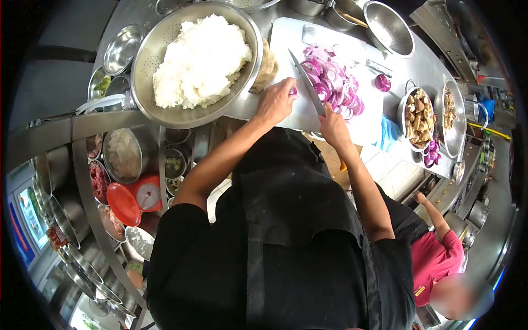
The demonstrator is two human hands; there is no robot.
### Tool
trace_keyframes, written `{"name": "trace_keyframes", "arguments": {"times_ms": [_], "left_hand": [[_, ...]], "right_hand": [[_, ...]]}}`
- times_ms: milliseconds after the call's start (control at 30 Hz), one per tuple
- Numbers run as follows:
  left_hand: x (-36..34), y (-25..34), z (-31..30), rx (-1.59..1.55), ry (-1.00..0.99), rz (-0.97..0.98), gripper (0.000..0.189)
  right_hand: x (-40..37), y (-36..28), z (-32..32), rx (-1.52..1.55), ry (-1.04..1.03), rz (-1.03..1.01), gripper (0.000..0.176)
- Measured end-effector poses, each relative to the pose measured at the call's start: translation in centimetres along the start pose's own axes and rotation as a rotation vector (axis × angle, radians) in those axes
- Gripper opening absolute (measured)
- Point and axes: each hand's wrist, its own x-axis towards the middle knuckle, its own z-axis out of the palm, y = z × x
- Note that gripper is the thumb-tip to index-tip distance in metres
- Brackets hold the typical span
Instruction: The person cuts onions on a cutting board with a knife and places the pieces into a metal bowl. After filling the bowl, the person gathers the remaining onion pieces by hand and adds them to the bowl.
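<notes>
On a white cutting board (286, 38), my right hand (334, 127) is closed round the handle of a kitchen knife (309, 83), whose blade points away from me and to the left. My left hand (276, 102) is curled with its fingers against a small piece of red onion (293, 91), left of the blade and apart from it. Right of the knife lies a heap of sliced red onion (335, 82). A second knife (379, 67) rests on the board, its handle at the right edge. Close by sits a whole-looking red onion piece (383, 83).
A large colander (144, 77) of white rice-like food stands left of the board. To the right are a bowl of cut mushrooms (419, 118), a colander of thin slices (449, 113) and a blue plastic bag (388, 133). A person in a red shirt (437, 253) stands at right.
</notes>
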Motion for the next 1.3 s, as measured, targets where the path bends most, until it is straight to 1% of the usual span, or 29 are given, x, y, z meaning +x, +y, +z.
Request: {"name": "trace_keyframes", "arguments": {"times_ms": [67, 100, 133, 200, 233, 267, 333, 367, 400, 467, 500, 600, 667, 700, 800, 867, 933, 1033, 1167, 1233, 1300], "left_hand": [[0.1, 0.9, 0.1, -0.053, -0.051, -0.364, 0.027], [0.0, 1.4, 0.2, -0.248, -0.047, -0.46, 0.026], [-0.4, 1.2, 0.5, -0.243, -0.055, -0.456, 0.026], [-1.3, 0.7, 0.9, -0.167, 0.069, -0.151, 0.024], [-1.4, 0.9, 0.7, -0.134, 0.137, -0.08, 0.022], [-1.3, 0.6, 0.5, -0.134, 0.124, -0.07, 0.022], [-0.7, -0.5, 0.0, -0.103, -0.02, 0.124, 0.017], [-0.5, -0.9, 0.0, -0.097, -0.05, 0.164, 0.018], [-0.3, -1.2, 0.0, -0.098, -0.06, 0.174, 0.018], [0.0, -1.8, 0.2, -0.006, -0.044, 0.289, 0.021], [0.0, -1.9, 0.2, 0.015, -0.027, 0.313, 0.024], [-0.1, -2.0, 0.1, 0.005, -0.053, 0.322, 0.025], [-0.2, -1.6, 0.1, -0.012, -0.038, 0.322, 0.021], [0.0, -1.5, 0.0, -0.023, -0.013, 0.312, 0.018], [0.0, -1.4, 0.0, 0.021, -0.025, 0.329, 0.017], [0.0, -2.0, 0.3, -0.01, -0.043, 0.335, 0.018], [-0.1, -2.0, 0.3, -0.009, 0.002, 0.346, 0.018], [-0.3, -1.9, 0.4, 0.002, 0.014, 0.334, 0.018], [-0.3, -2.0, 0.3, -0.019, 0.007, 0.329, 0.019], [-0.2, -2.2, 0.4, -0.002, 0.017, 0.336, 0.02], [-0.6, -2.5, 0.6, 0.014, 0.021, 0.336, 0.021]], "right_hand": [[0.1, 0.1, -0.4, -0.041, -0.006, -0.001, 0.019], [-0.4, -0.7, -0.9, -0.022, -0.004, 0.001, 0.018], [-0.9, -1.0, -0.9, -0.013, -0.001, 0.007, 0.018], [-1.9, -1.4, -0.7, -0.038, -0.055, 0.033, 0.017], [-2.1, -1.2, -0.1, -0.094, -0.088, 0.022, 0.019], [-2.3, -1.3, 0.1, -0.085, -0.079, 0.034, 0.019], [-2.5, -1.8, 0.1, -0.082, -0.043, -0.016, 0.019], [-2.7, -2.0, -0.3, -0.093, -0.04, -0.017, 0.019], [-2.9, -2.6, -1.1, -0.088, -0.031, -0.007, 0.019], [-3.5, -3.4, -2.2, -0.142, -0.105, -0.02, 0.028], [-3.3, -3.2, -1.7, -0.139, -0.098, -0.014, 0.028], [-2.6, -2.9, 0.2, -0.156, -0.077, -0.005, 0.026], [-1.6, -2.9, 0.1, -0.122, -0.015, -0.061, 0.026], [-1.9, -3.5, -1.1, -0.106, -0.091, -0.023, 0.029], [-2.9, -3.3, -0.4, -0.126, -0.07, -0.012, 0.029], [-2.0, -2.8, 0.5, -0.105, -0.051, -0.018, 0.028], [-1.9, -3.6, -0.6, -0.084, -0.074, -0.037, 0.028], [-2.7, -3.6, -0.4, -0.083, -0.081, -0.012, 0.028], [-1.9, -3.5, 0.5, -0.065, -0.054, -0.03, 0.027], [-2.3, -4.5, -1.2, -0.055, -0.049, -0.01, 0.026], [-2.1, -4.1, 0.4, -0.059, -0.056, -0.019, 0.027]]}}
